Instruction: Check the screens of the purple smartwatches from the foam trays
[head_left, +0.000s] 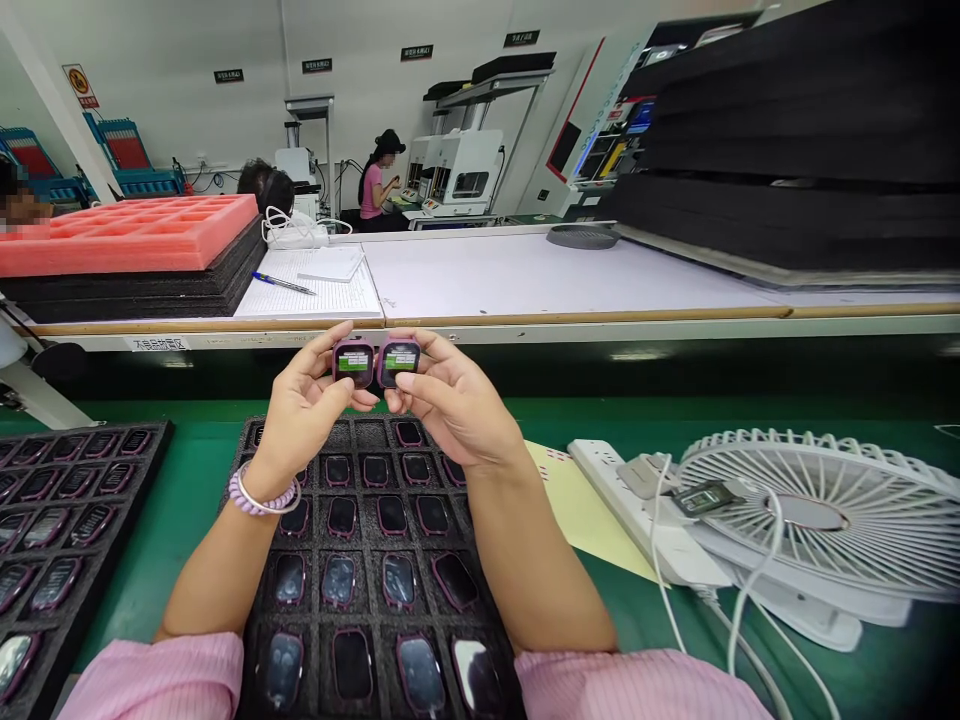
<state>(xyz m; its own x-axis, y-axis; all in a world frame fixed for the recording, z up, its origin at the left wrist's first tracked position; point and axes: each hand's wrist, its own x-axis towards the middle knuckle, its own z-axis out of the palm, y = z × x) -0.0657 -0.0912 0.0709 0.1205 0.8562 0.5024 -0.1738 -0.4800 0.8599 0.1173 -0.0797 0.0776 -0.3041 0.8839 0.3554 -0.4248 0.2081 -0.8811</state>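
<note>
Side by side above the foam tray, two purple smartwatches without straps are held up, their screens lit with a green and white display. My left hand (307,400) pinches the left smartwatch (354,362), thumb on the lower edge of its screen. In my right hand (457,400) is the right smartwatch (398,360), the thumb touching its screen. Beneath both forearms lies a black foam tray (311,560) with several dark-screened watches in its pockets; a few far pockets hold none, and my arms cover part of it.
Another watch tray (120,510) lies at left on the green table (180,500). To the right are a yellow sheet (577,510), a white power strip (637,520) with cables and a white fan (817,510). The shelf (465,275) ahead bears red foam (217,235), a pen (283,284) and black foam stacks (787,190).
</note>
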